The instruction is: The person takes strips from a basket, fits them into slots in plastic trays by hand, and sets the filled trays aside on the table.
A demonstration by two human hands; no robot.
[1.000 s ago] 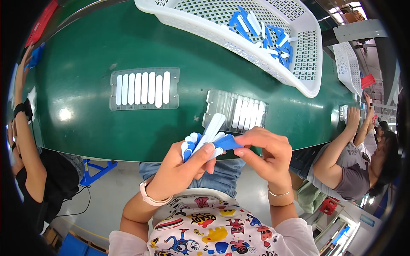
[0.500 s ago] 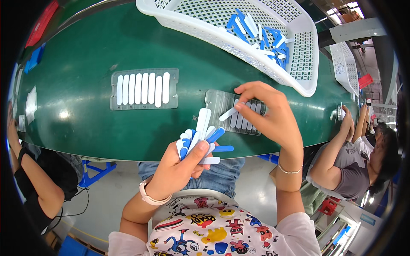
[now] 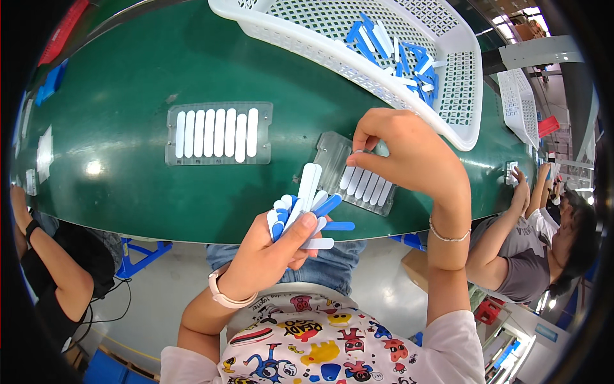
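Observation:
My left hand (image 3: 276, 244) is closed around a fanned bunch of flat, round-ended strips (image 3: 309, 182), some white and some blue, held above the table's near edge. My right hand (image 3: 409, 150) reaches over a clear slotted tray (image 3: 330, 152), thumb and fingertip pinched at the upper end of a white strip (image 3: 347, 177). That strip lies beside several white strips (image 3: 371, 189) lined up in the tray. Part of the tray is hidden under my right hand. To the left lies a second clear tray (image 3: 263, 148) with a row of white strips (image 3: 210, 133), one sitting lower than the others.
A white perforated basket (image 3: 358, 72) with loose blue and white strips (image 3: 384, 45) stands at the back right of the green table (image 3: 128, 192). People sit at both sides, with one person's arm (image 3: 505, 233) on the right. A blue object (image 3: 52, 82) lies far left.
My right hand has brought the tilted white strip down into line with the row in the tray. That tray has turned somewhat clockwise. My left hand stays nearly still with its bunch.

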